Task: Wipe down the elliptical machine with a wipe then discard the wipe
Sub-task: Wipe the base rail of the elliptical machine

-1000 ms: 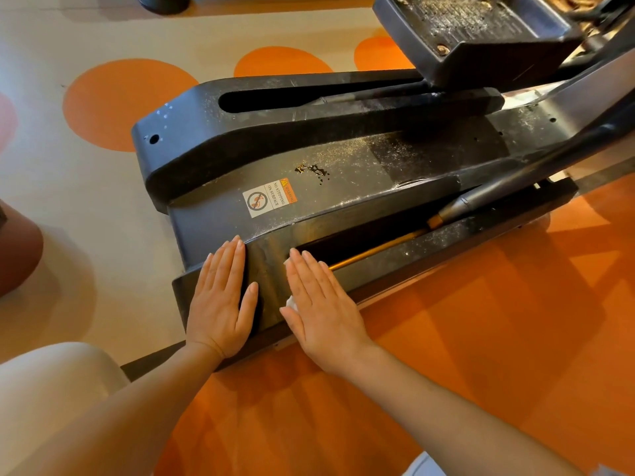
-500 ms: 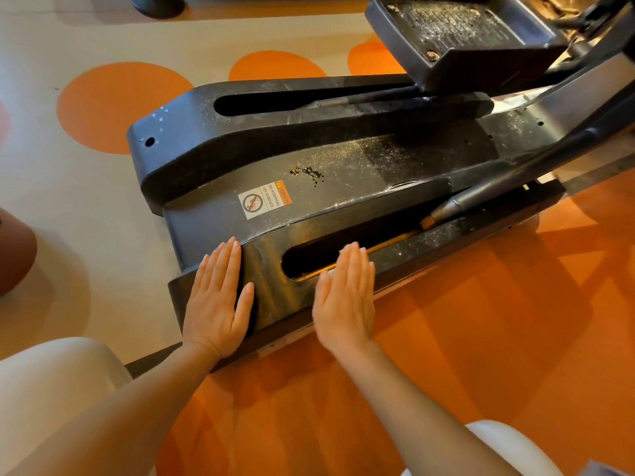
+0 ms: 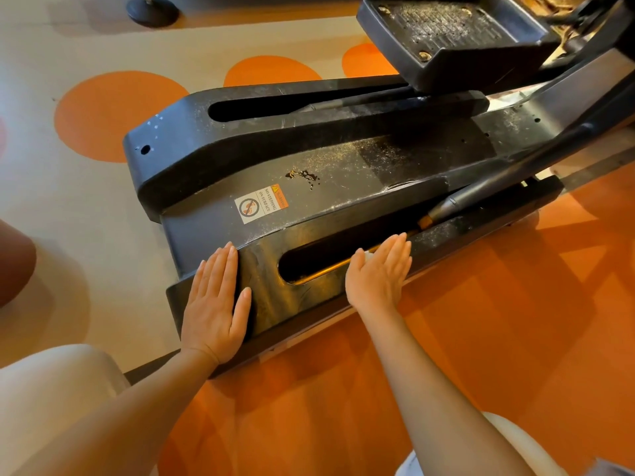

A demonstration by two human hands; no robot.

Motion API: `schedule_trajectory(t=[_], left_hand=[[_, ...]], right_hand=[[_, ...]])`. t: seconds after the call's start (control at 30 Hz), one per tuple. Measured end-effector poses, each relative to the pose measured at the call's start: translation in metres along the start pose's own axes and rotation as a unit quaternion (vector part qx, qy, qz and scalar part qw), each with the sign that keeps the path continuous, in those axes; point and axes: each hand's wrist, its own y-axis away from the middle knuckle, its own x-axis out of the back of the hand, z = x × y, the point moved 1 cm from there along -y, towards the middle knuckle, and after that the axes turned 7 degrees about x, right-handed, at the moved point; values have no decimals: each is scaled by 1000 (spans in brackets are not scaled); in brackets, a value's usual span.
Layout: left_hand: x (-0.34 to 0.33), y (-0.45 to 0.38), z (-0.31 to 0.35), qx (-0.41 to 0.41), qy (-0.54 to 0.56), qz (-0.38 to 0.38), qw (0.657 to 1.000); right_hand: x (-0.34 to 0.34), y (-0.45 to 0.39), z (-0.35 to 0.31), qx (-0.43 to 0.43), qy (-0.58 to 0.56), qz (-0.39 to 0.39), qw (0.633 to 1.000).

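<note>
View from above of the rear base of the elliptical machine (image 3: 343, 173), a black, dusty housing lying on an orange-and-beige patterned floor (image 3: 515, 321). The left hand (image 3: 216, 304) lies flat on the near-left corner of the housing, fingers straight and together, grasping nothing. The right hand (image 3: 378, 273) presses flat, fingers extended, on the near rail of the housing just right of the long slot (image 3: 326, 259); a small white edge of the wipe (image 3: 369, 254) shows beside the thumb side of this hand — the rest of it is hidden under the palm. A warning label (image 3: 261, 204) reading "NO STEPPING ON SURFACE" sits on the central deck, far of the left hand, with a patch of dark specks (image 3: 304, 175) to its right. A grey roller arm (image 3: 481, 190) runs into the slot from the right. A foot pedal (image 3: 453, 36) stands at the far right — raised above the housing. A round black stand base (image 3: 153, 10) rests on the floor at far left.
</note>
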Motion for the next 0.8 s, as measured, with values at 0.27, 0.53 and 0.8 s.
schedule_trajectory(t=[0.27,0.53,0.8], left_hand=[[0,0,0,0,3,2,1000],[0,0,1,1,5,5,1000],[0,0,1,-2,-1,7,1000]], right_hand=[[-2,6,12,39,-34,-22,998],[4,-12,33,24,-42,-32,998],[21,-53,56,7,-30,-6,1000]])
